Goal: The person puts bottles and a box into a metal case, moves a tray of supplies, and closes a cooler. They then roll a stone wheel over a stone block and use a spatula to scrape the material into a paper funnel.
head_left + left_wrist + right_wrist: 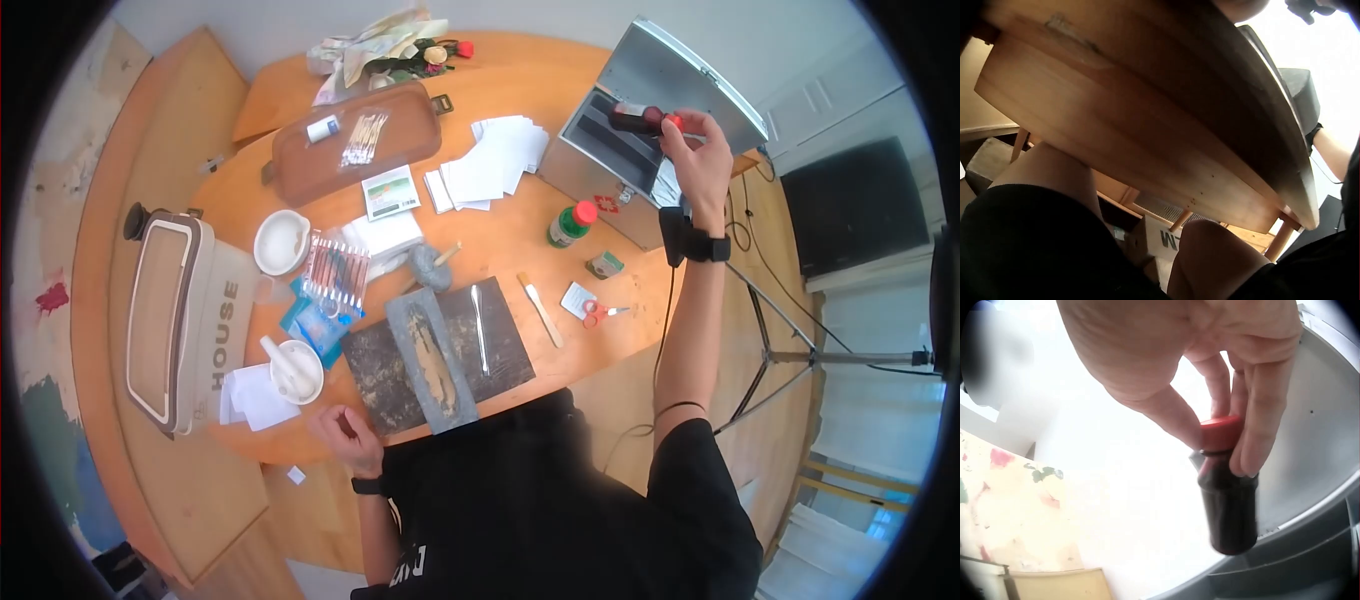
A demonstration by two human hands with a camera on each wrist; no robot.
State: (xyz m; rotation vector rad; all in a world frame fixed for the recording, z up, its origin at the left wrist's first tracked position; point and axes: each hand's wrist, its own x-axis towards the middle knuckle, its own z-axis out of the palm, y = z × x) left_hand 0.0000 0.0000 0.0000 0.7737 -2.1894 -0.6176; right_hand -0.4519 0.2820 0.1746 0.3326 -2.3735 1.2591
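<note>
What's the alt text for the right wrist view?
A right hand grips a dark bottle by its red cap. Behind it is an open grey case; a pale wall with coloured patches shows at lower left.

Black short-sleeved shirt [520, 500], white print [408, 566]; black strap [715, 248] on each wrist; thin dark band [680, 406] near right elbow.

A container [212, 335] lettered HOUSE stands well apart from some flowers [435, 57], a tripod [795, 357] near a dark panel [855, 205]
</note>
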